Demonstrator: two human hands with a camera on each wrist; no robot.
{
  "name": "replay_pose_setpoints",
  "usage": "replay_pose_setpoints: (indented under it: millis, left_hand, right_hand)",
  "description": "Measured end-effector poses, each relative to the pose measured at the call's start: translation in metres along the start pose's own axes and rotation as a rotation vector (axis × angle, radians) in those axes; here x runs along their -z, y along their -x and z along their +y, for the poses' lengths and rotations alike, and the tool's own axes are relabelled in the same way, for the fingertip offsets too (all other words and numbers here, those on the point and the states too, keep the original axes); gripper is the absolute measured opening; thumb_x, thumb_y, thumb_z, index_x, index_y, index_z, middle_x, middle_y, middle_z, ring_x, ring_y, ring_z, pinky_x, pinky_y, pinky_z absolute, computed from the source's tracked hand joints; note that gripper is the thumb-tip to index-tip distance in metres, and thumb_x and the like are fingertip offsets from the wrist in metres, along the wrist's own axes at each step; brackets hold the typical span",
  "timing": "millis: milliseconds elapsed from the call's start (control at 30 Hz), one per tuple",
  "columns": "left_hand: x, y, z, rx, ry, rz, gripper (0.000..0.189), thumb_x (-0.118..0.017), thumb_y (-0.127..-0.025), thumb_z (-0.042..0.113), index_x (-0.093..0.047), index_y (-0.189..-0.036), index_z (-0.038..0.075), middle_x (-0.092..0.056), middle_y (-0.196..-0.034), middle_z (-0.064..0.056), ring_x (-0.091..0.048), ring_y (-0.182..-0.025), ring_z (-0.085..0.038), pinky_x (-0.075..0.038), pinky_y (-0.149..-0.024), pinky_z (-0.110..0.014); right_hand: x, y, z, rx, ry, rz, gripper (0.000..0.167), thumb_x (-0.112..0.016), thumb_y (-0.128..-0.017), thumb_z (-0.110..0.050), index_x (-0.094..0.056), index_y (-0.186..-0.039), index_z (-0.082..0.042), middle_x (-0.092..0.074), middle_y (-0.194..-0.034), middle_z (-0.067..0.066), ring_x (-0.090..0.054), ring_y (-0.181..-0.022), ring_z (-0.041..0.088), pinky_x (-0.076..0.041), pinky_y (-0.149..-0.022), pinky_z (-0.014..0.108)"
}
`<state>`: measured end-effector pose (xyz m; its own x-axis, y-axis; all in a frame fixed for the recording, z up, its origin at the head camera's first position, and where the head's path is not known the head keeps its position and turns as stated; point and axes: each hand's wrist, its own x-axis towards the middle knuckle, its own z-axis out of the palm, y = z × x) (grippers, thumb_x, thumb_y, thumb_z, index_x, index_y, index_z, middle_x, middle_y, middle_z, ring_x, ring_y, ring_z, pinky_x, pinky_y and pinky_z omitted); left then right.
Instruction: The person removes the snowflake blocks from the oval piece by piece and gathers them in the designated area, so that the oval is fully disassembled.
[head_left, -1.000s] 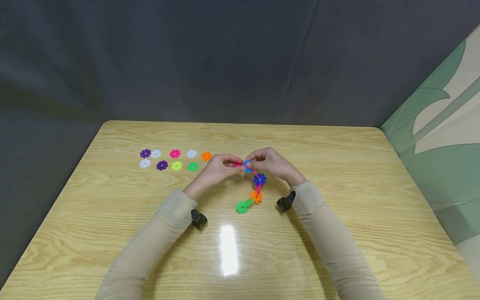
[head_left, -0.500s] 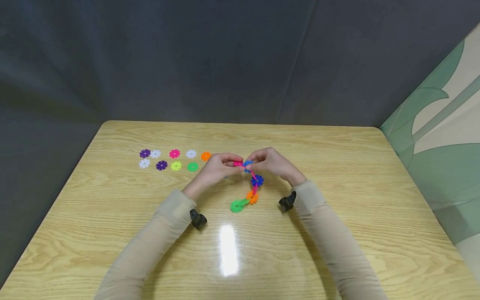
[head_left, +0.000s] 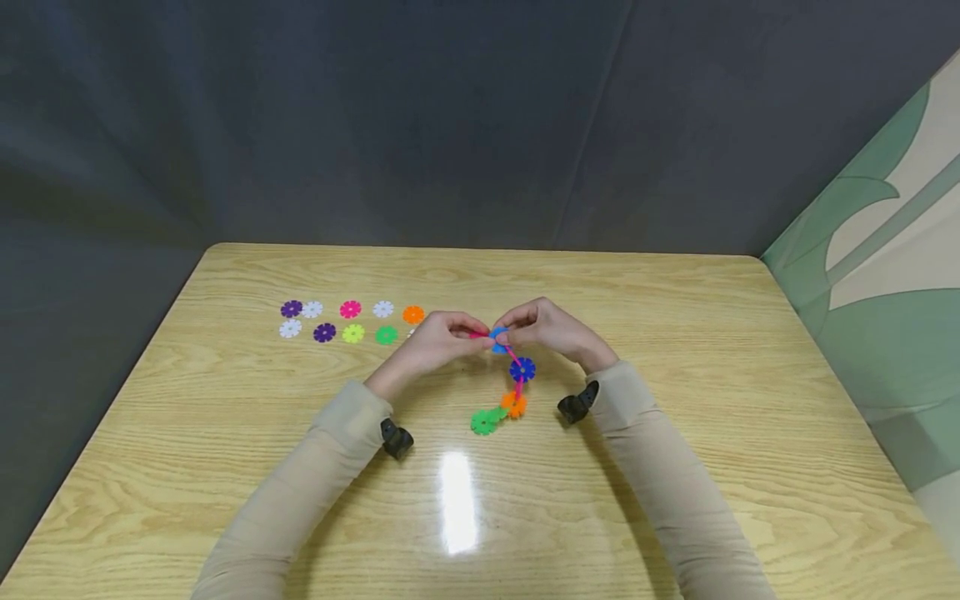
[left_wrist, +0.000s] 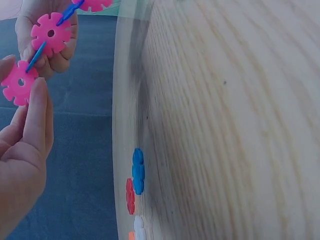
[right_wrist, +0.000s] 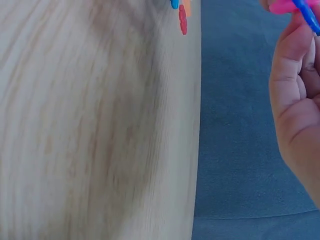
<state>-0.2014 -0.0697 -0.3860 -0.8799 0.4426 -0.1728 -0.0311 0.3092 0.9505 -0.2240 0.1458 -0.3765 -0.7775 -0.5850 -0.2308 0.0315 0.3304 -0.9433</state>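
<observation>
My left hand [head_left: 438,340] pinches a pink notched interlocking disc [left_wrist: 20,82] between thumb and fingers. That disc joins edgewise to a light blue disc [head_left: 498,339]. My right hand [head_left: 551,332] grips the chain there, its fingertips at the light blue disc and the neighbouring pink disc [left_wrist: 51,33]; the fingers partly hide both. From my right hand the chain continues down toward me through a dark blue disc [head_left: 522,369], another pink disc seen edge-on, an orange disc [head_left: 513,405] and green discs [head_left: 484,422] at its end.
Loose discs lie in two rows at the left of the wooden table [head_left: 675,483], including purple [head_left: 325,332], yellow [head_left: 353,333], green [head_left: 386,334] and orange [head_left: 413,314] ones. My left hand partly hides the right end of the rows. A dark curtain [head_left: 420,125] hangs behind the table.
The hanging chain swung left, then back right, its green end now slightly nearer me. Both hands stay in nearly the same place, still gripping the discs.
</observation>
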Motion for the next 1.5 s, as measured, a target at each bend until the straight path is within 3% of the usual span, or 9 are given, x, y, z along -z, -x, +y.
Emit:
replay_pose_setpoints:
  millis: [233,367,533,833,1100,1333,1500]
  left_hand:
    - [-0.002,-0.0011,0.0,0.022,-0.012,-0.017,0.032,-0.068,-0.089,0.021,-0.065,-0.114,0.001,-0.068,-0.112,-0.016,-0.067,-0.097,-0.021,-0.055,-0.087,-0.03]
    - [-0.0028,-0.0022,-0.0007,0.027,-0.043,-0.034,0.032,-0.066,-0.09,0.02,-0.065,-0.116,0.001,-0.068,-0.112,-0.015,-0.066,-0.1,-0.024,-0.054,-0.086,-0.027]
    - [-0.0028,-0.0025,-0.0011,0.009,-0.106,-0.076,0.03,-0.064,-0.09,0.016,-0.064,-0.116,0.001,-0.069,-0.11,-0.015,-0.063,-0.093,-0.017,-0.049,-0.078,-0.021]
    - [-0.0002,-0.0009,0.0007,-0.006,-0.144,-0.115,0.028,-0.065,-0.091,0.019,-0.066,-0.113,0.002,-0.069,-0.11,-0.014,-0.064,-0.094,-0.018,-0.052,-0.079,-0.024]
    - [0.0028,0.0018,0.0046,-0.037,-0.208,-0.165,0.027,-0.064,-0.09,0.016,-0.067,-0.112,0.0,-0.07,-0.109,-0.014,-0.065,-0.095,-0.018,-0.052,-0.08,-0.023]
    - [0.0039,0.0006,0.0022,-0.016,-0.132,-0.25,0.021,-0.064,-0.09,0.015,-0.064,-0.106,0.0,-0.069,-0.099,-0.015,-0.063,-0.088,-0.031,-0.056,-0.077,-0.037]
    - [0.0054,-0.0009,0.0025,-0.006,-0.138,-0.295,0.02,-0.064,-0.09,0.015,-0.065,-0.104,0.002,-0.069,-0.095,-0.011,-0.062,-0.082,-0.02,-0.055,-0.079,-0.037]
  right_hand:
    - [-0.0021,-0.0029,0.0002,0.01,0.018,-0.004,0.024,-0.064,-0.089,-0.009,-0.067,-0.105,0.008,-0.07,-0.075,-0.011,-0.058,-0.07,0.008,-0.051,-0.078,0.025]
    - [-0.0033,-0.0027,-0.0016,0.024,0.044,-0.024,0.023,-0.064,-0.088,-0.006,-0.067,-0.104,0.01,-0.068,-0.071,-0.01,-0.051,-0.061,0.009,-0.047,-0.066,0.024]
    - [-0.0035,-0.0014,-0.0037,0.057,0.079,-0.07,0.021,-0.064,-0.086,-0.003,-0.067,-0.102,0.011,-0.065,-0.065,-0.008,-0.046,-0.053,0.009,-0.042,-0.056,0.023]
    - [-0.0025,-0.0004,-0.0022,0.074,0.09,-0.094,0.019,-0.064,-0.086,-0.004,-0.068,-0.1,0.009,-0.066,-0.065,-0.004,-0.046,-0.053,0.006,-0.041,-0.055,0.019]
    - [-0.0013,-0.0015,-0.0001,0.069,0.074,-0.135,0.018,-0.065,-0.087,-0.006,-0.07,-0.1,0.006,-0.068,-0.066,0.0,-0.047,-0.054,0.014,-0.042,-0.059,0.024]
    - [-0.0004,-0.0011,0.001,0.094,0.079,-0.172,0.02,-0.062,-0.088,-0.004,-0.068,-0.103,0.009,-0.069,-0.07,-0.007,-0.047,-0.055,0.013,-0.042,-0.058,0.025]
    - [-0.0005,-0.0002,0.0003,0.1,0.09,-0.199,0.02,-0.062,-0.088,-0.004,-0.07,-0.103,0.007,-0.07,-0.069,0.001,-0.048,-0.054,0.015,-0.044,-0.06,0.027]
